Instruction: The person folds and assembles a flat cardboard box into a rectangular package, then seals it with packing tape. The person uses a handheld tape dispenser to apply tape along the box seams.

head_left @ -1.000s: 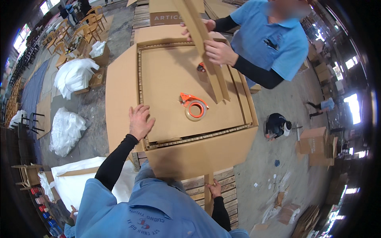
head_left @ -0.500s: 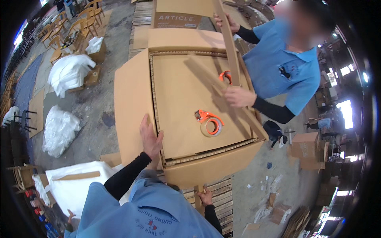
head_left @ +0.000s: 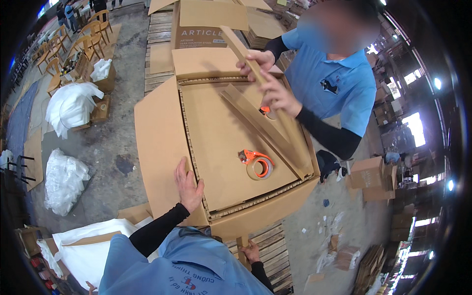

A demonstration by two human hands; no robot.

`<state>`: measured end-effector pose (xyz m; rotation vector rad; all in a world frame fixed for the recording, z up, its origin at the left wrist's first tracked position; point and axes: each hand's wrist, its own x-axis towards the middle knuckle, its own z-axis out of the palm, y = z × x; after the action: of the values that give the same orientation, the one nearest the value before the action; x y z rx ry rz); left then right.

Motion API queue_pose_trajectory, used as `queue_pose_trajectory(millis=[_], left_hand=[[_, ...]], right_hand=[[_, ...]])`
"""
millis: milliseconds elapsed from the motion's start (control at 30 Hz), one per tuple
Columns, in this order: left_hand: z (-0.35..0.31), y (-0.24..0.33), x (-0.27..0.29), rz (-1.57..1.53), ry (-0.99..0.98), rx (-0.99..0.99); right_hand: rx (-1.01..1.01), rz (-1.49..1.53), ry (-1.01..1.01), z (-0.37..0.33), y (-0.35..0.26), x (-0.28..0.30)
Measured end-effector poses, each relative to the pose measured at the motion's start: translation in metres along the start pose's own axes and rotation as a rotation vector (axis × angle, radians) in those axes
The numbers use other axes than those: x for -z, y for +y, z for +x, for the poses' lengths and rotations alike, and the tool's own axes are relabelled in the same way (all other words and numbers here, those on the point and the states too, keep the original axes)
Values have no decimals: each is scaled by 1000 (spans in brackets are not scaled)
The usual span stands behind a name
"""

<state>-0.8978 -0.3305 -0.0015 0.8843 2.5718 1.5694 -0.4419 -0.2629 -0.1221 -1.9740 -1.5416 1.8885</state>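
Note:
A large open cardboard box (head_left: pixel 162 142) stands before me with its flaps folded out. My left hand (head_left: pixel 189 187) rests on its left side near the close corner, fingers spread. Below the box's near flap, my right hand (head_left: pixel 251 251) is closed around a narrow cardboard strip (head_left: pixel 241 246), most of which is hidden under the flap. On the flat cardboard sheet (head_left: pixel 211 128) inside the box lies an orange tape dispenser (head_left: pixel 258 164) with a roll of tape. A second tape dispenser (head_left: pixel 268 112) is partly covered. Another L-shaped cardboard strip (head_left: pixel 260 125) lies slanting across the sheet.
Across the box, a co-worker in a blue shirt (head_left: pixel 319 78) holds a long cardboard strip (head_left: pixel 246 54) in both hands. Wooden pallets (head_left: pixel 270 250) lie underneath. White wrapped bundles (head_left: pixel 66 182) and wooden chairs (head_left: pixel 93 37) stand to the left; cartons (head_left: pixel 366 172) stand right.
The co-worker has let one strip down into the box and now has both hands on the other, tilted across the far right corner. My hands stay in place at the box.

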Motion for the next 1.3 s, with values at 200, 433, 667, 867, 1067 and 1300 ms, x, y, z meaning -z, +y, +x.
queue_pose_trajectory(millis=[200, 433, 667, 867, 1067, 1300], left_hand=[[0, -1, 1, -56, 5, 13], [0, -3, 9, -16, -10, -60], [4, -5, 11, -22, 8, -77], [0, -8, 8, -97, 20, -33], [0, 12, 19, -171, -100, 132], [-7, -5, 14, -101, -122, 83]], right_hand=[[-20, -89, -32, 2, 5, -3], [-66, -207, -78, -3, -21, 2], [2, -237, -74, -13, -32, -9], [88, -411, -88, 6, -9, 6], [32, -309, -71, 17, -3, 2], [-24, -131, -88, 1, -34, -13]])
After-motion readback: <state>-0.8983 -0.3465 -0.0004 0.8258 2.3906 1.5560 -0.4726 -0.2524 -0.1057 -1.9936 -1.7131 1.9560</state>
